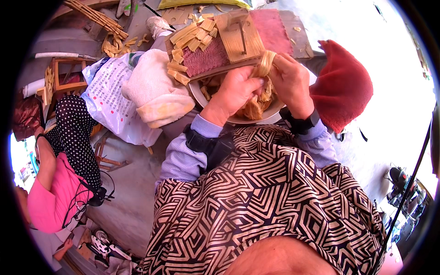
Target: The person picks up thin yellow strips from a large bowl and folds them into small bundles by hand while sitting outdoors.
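My left hand and my right hand are close together over a white basin. Both are closed on a looped band of pale yellow, fibrous strips, which stands up between them. More yellowish strips lie in the basin below, partly hidden by my hands. Just beyond is a board with a pink cloth and a wooden block that has a dark metal bar along it. Short flat yellow bundles are piled on the board's left side.
A white towel and a printed plastic bag are on the left. A red cloth drapes at the right. Another person in a pink top sits at far left, near a wooden stool. A cane bundle lies beyond.
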A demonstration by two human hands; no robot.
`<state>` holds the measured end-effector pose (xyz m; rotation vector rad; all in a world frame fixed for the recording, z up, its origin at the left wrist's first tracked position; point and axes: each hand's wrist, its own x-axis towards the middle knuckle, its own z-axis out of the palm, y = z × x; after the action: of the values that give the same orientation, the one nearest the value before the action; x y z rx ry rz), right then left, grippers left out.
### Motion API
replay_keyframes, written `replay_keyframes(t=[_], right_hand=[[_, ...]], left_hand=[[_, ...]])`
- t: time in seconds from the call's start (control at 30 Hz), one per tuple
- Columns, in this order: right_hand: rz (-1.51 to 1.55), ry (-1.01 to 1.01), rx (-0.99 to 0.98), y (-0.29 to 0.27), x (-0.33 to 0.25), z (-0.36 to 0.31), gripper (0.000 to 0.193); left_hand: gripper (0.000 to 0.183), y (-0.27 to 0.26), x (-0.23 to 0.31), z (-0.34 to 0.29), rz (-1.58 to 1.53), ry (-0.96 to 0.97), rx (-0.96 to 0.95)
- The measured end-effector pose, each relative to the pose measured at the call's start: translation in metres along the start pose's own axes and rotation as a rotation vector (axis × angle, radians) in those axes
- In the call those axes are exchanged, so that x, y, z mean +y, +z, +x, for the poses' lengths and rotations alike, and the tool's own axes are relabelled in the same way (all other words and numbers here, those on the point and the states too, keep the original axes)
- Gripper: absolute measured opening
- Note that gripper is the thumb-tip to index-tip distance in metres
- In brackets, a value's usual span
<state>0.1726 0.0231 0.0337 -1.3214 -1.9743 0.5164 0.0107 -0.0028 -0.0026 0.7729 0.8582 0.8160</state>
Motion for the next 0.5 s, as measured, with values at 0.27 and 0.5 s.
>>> replay_keyframes(t=[0.27,0.5], right_hand=[[0.867,0.589,-0.358,0.02,0.014,-0.013,0.029],[1.495,0.812,-0.413,0.023,0.021,-0.015,0.023]], left_hand=[[0.023,0.002,0.005,-0.001,1.159,0.826,0.385],[0.029,0.013,0.008,-0.005,0.871,0.775,0.307]])
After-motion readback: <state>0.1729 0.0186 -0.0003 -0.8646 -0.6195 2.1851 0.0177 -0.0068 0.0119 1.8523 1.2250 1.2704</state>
